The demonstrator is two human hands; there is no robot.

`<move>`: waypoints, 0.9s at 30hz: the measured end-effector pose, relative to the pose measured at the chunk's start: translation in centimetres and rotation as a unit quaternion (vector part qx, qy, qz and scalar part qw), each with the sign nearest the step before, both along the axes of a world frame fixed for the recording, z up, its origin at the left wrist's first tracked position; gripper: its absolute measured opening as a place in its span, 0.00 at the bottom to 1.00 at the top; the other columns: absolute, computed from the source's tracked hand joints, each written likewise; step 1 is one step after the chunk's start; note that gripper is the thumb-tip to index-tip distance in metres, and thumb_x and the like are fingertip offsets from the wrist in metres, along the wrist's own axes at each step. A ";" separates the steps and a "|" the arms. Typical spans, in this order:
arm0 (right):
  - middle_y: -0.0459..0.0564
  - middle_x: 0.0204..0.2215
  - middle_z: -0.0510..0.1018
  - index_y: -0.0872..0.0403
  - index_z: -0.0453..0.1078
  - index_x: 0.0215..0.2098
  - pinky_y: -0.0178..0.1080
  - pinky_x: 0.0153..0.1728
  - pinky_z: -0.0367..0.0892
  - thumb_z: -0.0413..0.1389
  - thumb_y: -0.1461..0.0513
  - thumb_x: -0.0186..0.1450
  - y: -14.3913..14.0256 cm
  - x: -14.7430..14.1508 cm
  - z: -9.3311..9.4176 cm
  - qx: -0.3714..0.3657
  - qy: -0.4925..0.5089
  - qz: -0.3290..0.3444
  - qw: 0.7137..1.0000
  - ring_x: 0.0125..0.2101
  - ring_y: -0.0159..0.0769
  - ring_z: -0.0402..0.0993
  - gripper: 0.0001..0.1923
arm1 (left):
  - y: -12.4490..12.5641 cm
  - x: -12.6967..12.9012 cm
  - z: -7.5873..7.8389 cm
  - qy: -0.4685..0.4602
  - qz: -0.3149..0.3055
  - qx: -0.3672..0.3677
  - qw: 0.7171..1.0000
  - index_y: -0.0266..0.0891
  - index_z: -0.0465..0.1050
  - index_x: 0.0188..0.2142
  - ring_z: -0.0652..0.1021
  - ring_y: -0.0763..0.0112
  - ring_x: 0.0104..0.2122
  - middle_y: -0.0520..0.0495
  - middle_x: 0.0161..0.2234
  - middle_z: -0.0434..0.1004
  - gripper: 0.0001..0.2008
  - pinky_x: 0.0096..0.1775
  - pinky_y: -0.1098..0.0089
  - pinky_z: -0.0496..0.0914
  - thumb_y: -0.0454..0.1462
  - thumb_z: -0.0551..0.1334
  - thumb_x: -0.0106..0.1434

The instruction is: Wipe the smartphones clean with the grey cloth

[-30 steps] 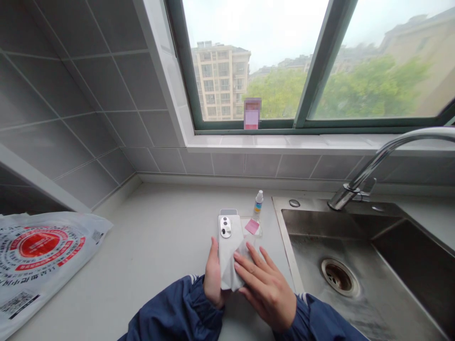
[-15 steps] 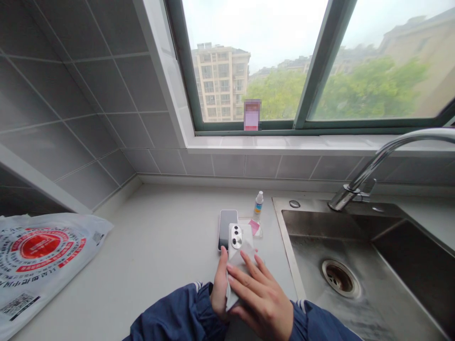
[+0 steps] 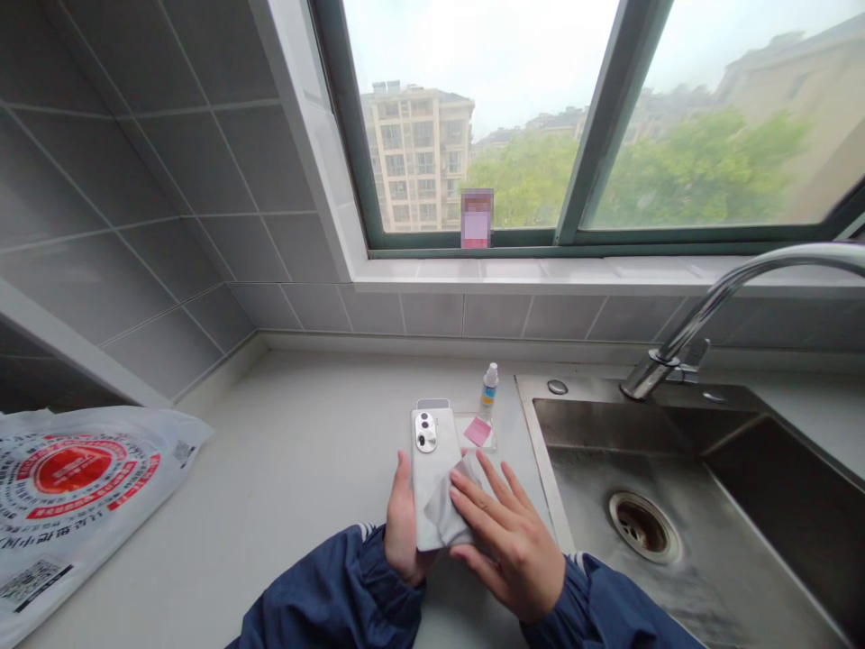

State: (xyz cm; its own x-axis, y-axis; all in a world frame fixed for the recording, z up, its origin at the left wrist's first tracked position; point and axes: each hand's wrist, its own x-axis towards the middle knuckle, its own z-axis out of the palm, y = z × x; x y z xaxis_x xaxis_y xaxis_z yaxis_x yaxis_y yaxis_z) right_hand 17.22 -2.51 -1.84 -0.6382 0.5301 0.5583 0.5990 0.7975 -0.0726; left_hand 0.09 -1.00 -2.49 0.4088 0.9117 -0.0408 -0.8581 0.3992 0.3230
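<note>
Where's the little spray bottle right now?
The spray bottle stands on the counter at the sink's left rim, just beyond the white phone.

- We see a pale counter [image 3: 297, 460].
- Left of the sink [image 3: 676, 505]: bottle [image 3: 489, 386], pink note [image 3: 478, 432].
- Far left: printed bag [image 3: 74, 487].

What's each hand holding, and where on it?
Left hand grips the white phone by its lower left edge, back up. Right hand presses a grey cloth onto the phone's lower back.
</note>
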 end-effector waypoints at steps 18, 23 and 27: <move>0.50 0.67 0.56 0.58 0.59 0.65 0.60 0.66 0.38 0.54 0.52 0.69 -1.1 -0.8 0.5 -0.038 -0.025 0.042 0.998 0.68 0.57 0.38 0.31 | -1.6 1.3 0.7 -0.025 -0.067 -0.040 0.997 0.29 0.70 0.56 0.71 0.57 0.58 0.34 0.51 0.77 0.37 0.64 0.61 0.52 0.58 0.46 0.66; 0.53 0.66 0.58 0.58 0.58 0.65 0.63 0.65 0.42 0.54 0.54 0.68 -0.3 -0.2 0.5 -0.036 -0.023 0.031 0.999 0.68 0.58 0.39 0.31 | -0.8 1.0 1.3 -0.024 -0.039 -0.009 0.999 0.29 0.70 0.56 0.68 0.55 0.60 0.33 0.53 0.74 0.38 0.65 0.58 0.51 0.57 0.43 0.67; 0.56 0.64 0.61 0.58 0.59 0.65 0.63 0.63 0.48 0.55 0.56 0.68 0.0 0.0 0.1 -0.039 -0.005 0.017 0.999 0.68 0.56 0.40 0.29 | -0.2 0.6 1.5 -0.003 -0.024 -0.007 1.000 0.30 0.67 0.59 0.67 0.52 0.61 0.33 0.55 0.73 0.37 0.64 0.55 0.52 0.57 0.44 0.67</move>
